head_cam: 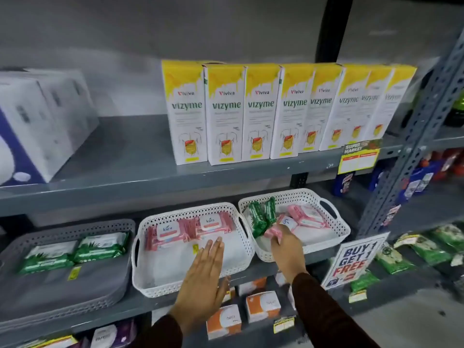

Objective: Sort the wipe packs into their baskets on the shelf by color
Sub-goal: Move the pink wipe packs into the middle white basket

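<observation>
Three baskets stand side by side on the middle shelf. The grey basket (75, 292) on the left holds two green wipe packs (75, 249). The white middle basket (160, 285) holds two pink wipe packs (188, 229) at its back. The white right basket (336, 237) holds mixed packs: green ones (261, 217) standing at its left and pink ones (306, 216) behind. My left hand (203, 277) hovers flat and open over the middle basket's front. My right hand (286, 243) reaches into the right basket and grips a pink wipe pack (273, 231).
The upper shelf carries a row of yellow-and-white Vizyme boxes (276, 109) and white tissue packs (37, 121) at left. A "Buy 1 Get 1 Free" sign (354, 262) stands right of the baskets. Orange-and-white boxes (261, 305) sit on the shelf below. A perforated metal upright (411, 146) stands at right.
</observation>
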The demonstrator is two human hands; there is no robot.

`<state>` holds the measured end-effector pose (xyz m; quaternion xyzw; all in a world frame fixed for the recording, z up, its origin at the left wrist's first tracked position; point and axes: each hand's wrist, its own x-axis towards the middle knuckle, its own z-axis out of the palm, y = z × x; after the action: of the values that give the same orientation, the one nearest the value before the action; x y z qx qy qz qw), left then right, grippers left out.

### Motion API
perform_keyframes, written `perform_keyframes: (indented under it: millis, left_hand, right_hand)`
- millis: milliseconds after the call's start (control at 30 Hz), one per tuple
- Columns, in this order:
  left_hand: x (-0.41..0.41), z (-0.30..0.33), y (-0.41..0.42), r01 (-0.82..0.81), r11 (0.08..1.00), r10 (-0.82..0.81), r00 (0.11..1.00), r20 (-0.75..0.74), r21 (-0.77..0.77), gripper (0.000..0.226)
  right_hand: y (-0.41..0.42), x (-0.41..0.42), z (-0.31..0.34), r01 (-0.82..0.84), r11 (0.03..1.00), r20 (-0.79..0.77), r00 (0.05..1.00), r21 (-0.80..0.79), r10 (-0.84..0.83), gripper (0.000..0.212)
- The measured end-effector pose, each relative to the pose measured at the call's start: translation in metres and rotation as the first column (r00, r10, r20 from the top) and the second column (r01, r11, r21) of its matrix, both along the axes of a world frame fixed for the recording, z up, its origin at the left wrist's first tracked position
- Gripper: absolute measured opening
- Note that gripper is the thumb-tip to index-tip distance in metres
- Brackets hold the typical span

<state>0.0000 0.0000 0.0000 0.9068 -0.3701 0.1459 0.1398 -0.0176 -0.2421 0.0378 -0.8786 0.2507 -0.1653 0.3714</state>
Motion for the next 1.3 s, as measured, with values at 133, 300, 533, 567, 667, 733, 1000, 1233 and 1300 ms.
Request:
perform_keyframes:
  millis: [133, 300, 533, 567, 667, 733, 1000, 1233, 1300]
  left_hand:
    - [0.008, -0.021, -0.034, -0.039, 0.994, 0.042, 0.999, -0.032, 0.103, 0.071]
    - [0.009, -0.035, -0.053, -0.084, 0.980, 0.101, 0.992, -0.082, 0.183, 0.062]
    - [0.007, -0.031, -0.056, -0.102, 0.981, 0.121, 0.986, -0.112, 0.166, 0.062]
    - [0.006, -0.031, -0.056, -0.108, 0.978, 0.130, 0.985, -0.117, 0.180, 0.062]
    - [0.006, -0.032, -0.056, -0.122, 0.971, 0.149, 0.981, -0.125, 0.206, 0.062]
    - [0.006, -0.032, -0.055, -0.127, 0.969, 0.157, 0.979, -0.127, 0.213, 0.061]
    - [-0.003, -0.038, -0.026, -0.148, 0.975, 0.172, 0.975, -0.139, 0.167, 0.065]
    - [0.000, -0.038, 0.023, -0.179, 0.970, 0.200, 0.972, -0.122, 0.167, 0.064]
    - [0.002, -0.039, 0.032, -0.193, 0.965, 0.216, 0.969, -0.120, 0.175, 0.066]
  right_hand:
    - [-0.046, 0.033, 0.000, 0.108, 0.983, -0.151, 0.985, 0.150, -0.085, 0.059]
    - [-0.105, 0.098, -0.062, 0.056, 0.994, -0.288, 0.957, 0.096, -0.026, 0.070]
    - [-0.110, 0.113, -0.061, 0.048, 0.991, -0.429, 0.898, -0.126, -0.098, 0.062]
    - [-0.108, 0.113, -0.055, 0.062, 0.992, -0.431, 0.896, -0.107, -0.103, 0.061]
    - [-0.099, 0.111, -0.039, 0.060, 0.989, -0.452, 0.884, -0.138, -0.117, 0.048]
    - [-0.098, 0.111, -0.035, 0.084, 0.981, -0.425, 0.893, -0.172, -0.151, 0.042]
    - [-0.096, 0.085, -0.038, 0.290, 0.957, -0.071, 0.954, -0.014, -0.290, 0.054]
    - [-0.039, 0.063, -0.001, 0.293, 0.948, 0.348, 0.882, 0.120, -0.317, 0.058]
    - [-0.010, 0.066, 0.008, 0.138, 0.988, 0.373, 0.915, 0.065, -0.153, 0.054]
